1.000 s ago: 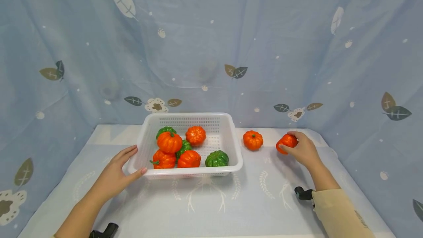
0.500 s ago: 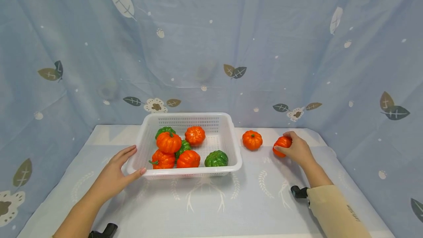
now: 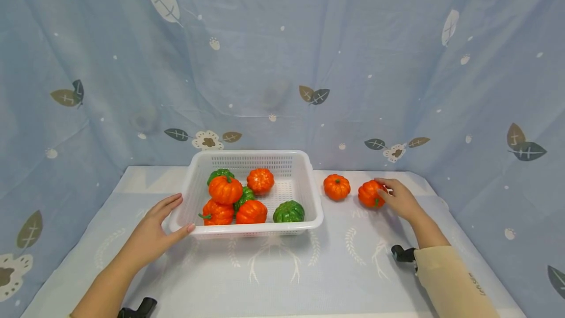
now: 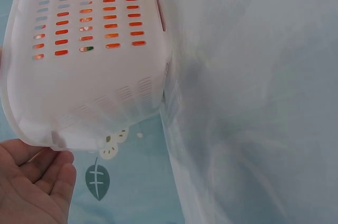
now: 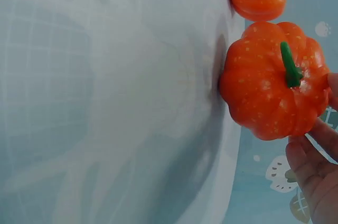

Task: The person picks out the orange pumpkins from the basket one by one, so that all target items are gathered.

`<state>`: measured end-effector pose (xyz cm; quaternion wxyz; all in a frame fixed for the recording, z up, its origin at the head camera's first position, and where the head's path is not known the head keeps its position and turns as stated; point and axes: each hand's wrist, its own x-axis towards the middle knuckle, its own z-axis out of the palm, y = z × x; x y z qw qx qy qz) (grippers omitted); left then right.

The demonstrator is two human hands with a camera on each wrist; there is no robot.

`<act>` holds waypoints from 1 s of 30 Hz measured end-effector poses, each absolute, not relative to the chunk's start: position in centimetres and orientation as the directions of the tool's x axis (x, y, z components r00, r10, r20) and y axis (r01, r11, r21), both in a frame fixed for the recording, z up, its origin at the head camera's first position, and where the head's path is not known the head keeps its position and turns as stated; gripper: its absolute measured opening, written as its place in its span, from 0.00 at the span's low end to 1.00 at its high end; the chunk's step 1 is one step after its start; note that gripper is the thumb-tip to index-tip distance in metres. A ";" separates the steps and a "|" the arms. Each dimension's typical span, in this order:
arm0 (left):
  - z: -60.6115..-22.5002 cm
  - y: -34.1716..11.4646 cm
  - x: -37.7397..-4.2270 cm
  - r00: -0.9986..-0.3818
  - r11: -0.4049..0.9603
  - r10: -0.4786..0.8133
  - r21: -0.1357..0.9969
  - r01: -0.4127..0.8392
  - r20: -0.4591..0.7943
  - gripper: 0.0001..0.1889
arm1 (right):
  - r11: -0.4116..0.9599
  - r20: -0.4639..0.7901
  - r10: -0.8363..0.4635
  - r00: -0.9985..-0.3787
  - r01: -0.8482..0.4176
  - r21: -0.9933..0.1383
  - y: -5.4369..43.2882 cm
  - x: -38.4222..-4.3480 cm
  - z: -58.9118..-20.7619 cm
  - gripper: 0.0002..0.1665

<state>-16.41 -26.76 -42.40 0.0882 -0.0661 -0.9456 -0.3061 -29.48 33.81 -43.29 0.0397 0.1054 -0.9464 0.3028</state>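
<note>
My left hand rests at the near left corner of a white plastic basket, thumb at the front rim and fingers along the left side. In the left wrist view its fingertips meet the basket's rim. Several small orange and green pumpkins lie in the basket, among them a green pumpkin at the right. My right hand pinches an orange pumpkin between thumb and fingers, close over the table; its green stem shows in the right wrist view. Left of it sits another orange pumpkin.
A pale patterned cloth covers the table. Behind it hangs a blue curtain with leaf and flower prints, which also closes in both sides. A black device sits at the right wrist, another near the left forearm.
The right hand's pumpkin has shifted left toward the other loose one and turned, so its stem now faces the front. The left hand and the basket have stayed in place.
</note>
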 end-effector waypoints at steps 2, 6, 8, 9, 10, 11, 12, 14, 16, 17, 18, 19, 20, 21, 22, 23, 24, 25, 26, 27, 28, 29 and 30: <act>-42.5 -26.8 -16.5 -0.975 0.804 0.073 0.567 0.182 0.209 0.49 | 0.783 0.152 -0.183 -0.971 -0.237 -0.574 33.9 -29.6 -43.5 0.27; -42.5 -26.8 -16.5 -0.975 0.808 0.074 0.561 0.181 0.208 0.49 | 0.752 0.168 -0.183 -0.969 -0.248 -0.611 34.0 -29.8 -43.8 0.28; -42.5 -26.8 -16.5 -0.975 0.809 0.074 0.559 0.182 0.210 0.49 | 0.740 0.173 -0.186 -0.967 -0.254 -0.623 34.0 -29.9 -43.9 0.27; -42.5 -26.8 -16.5 -0.974 0.810 0.074 0.557 0.184 0.213 0.49 | 0.739 0.173 -0.187 -0.967 -0.255 -0.624 34.0 -29.9 -43.9 0.27; -42.4 -26.8 -16.4 -0.974 0.810 0.075 0.556 0.184 0.213 0.49 | 0.742 0.173 -0.188 -0.967 -0.256 -0.620 34.0 -29.9 -44.0 0.26; -42.4 -26.7 -16.4 -0.974 0.810 0.075 0.557 0.184 0.214 0.49 | 0.748 0.170 -0.190 -0.967 -0.255 -0.613 34.1 -29.9 -44.0 0.25; -42.4 -26.7 -16.4 -0.974 0.810 0.075 0.557 0.186 0.216 0.49 | 0.751 0.167 -0.194 -0.967 -0.256 -0.609 34.1 -29.9 -43.9 0.24; -42.3 -26.7 -16.4 -0.973 0.809 0.076 0.557 0.188 0.218 0.49 | 0.757 0.162 -0.210 -0.964 -0.265 -0.597 34.2 -30.1 -43.8 0.23; -42.3 -26.7 -16.4 -0.973 0.808 0.077 0.558 0.188 0.217 0.49 | 0.761 0.154 -0.229 -0.961 -0.275 -0.588 34.3 -30.2 -43.8 0.24; -42.3 -26.7 -16.4 -0.973 0.808 0.077 0.558 0.188 0.217 0.49 | 0.759 0.153 -0.238 -0.959 -0.282 -0.587 34.4 -30.2 -43.7 0.25; -42.3 -26.7 -16.4 -0.973 0.808 0.077 0.558 0.189 0.218 0.49 | 0.758 0.156 -0.245 -0.957 -0.289 -0.584 34.5 -30.2 -43.7 0.26; -42.4 -26.8 -16.4 -0.973 0.808 0.077 0.558 0.189 0.219 0.49 | 0.759 0.158 -0.247 -0.956 -0.292 -0.581 34.5 -30.2 -43.7 0.27; -42.4 -26.7 -16.4 -0.973 0.809 0.076 0.558 0.188 0.218 0.49 | 0.763 0.161 -0.241 -0.957 -0.290 -0.577 34.5 -30.2 -43.7 0.27; -42.4 -26.7 -16.4 -0.973 0.809 0.076 0.557 0.187 0.217 0.49 | 0.771 0.168 -0.233 -0.958 -0.287 -0.569 34.5 -30.2 -43.6 0.28; -42.4 -26.7 -16.4 -0.974 0.809 0.075 0.557 0.186 0.216 0.49 | 0.776 0.175 -0.218 -0.960 -0.280 -0.566 34.5 -30.2 -43.6 0.28; -42.4 -26.7 -16.4 -0.974 0.810 0.075 0.557 0.185 0.216 0.49 | 0.781 0.179 -0.202 -0.963 -0.268 -0.564 34.5 -30.2 -43.6 0.28; -42.3 -26.7 -16.5 -0.974 0.810 0.075 0.557 0.186 0.216 0.49 | 0.786 0.177 -0.184 -0.967 -0.253 -0.564 34.5 -30.3 -43.5 0.29; -42.3 -26.7 -16.4 -0.974 0.810 0.074 0.557 0.184 0.214 0.49 | 0.789 0.173 -0.169 -0.970 -0.238 -0.566 34.5 -30.3 -43.5 0.29; -42.3 -26.7 -16.4 -0.974 0.810 0.075 0.557 0.183 0.212 0.49 | 0.790 0.167 -0.153 -0.974 -0.222 -0.571 34.4 -30.4 -43.6 0.29; -42.3 -26.7 -16.4 -0.975 0.810 0.074 0.557 0.183 0.211 0.49 | 0.788 0.158 -0.140 -0.978 -0.206 -0.580 34.4 -30.5 -43.6 0.30; -42.3 -26.7 -16.4 -0.975 0.810 0.074 0.557 0.181 0.210 0.49 | 0.783 0.145 -0.127 -0.981 -0.189 -0.593 34.4 -30.7 -43.7 0.30; -42.3 -26.7 -16.4 -0.975 0.810 0.073 0.557 0.180 0.209 0.49 | 0.777 0.130 -0.118 -0.985 -0.173 -0.605 34.3 -30.8 -43.8 0.31; -42.3 -26.7 -16.5 -0.975 0.811 0.073 0.557 0.179 0.208 0.49 | 0.772 0.114 -0.109 -0.987 -0.157 -0.615 34.3 -30.9 -43.9 0.31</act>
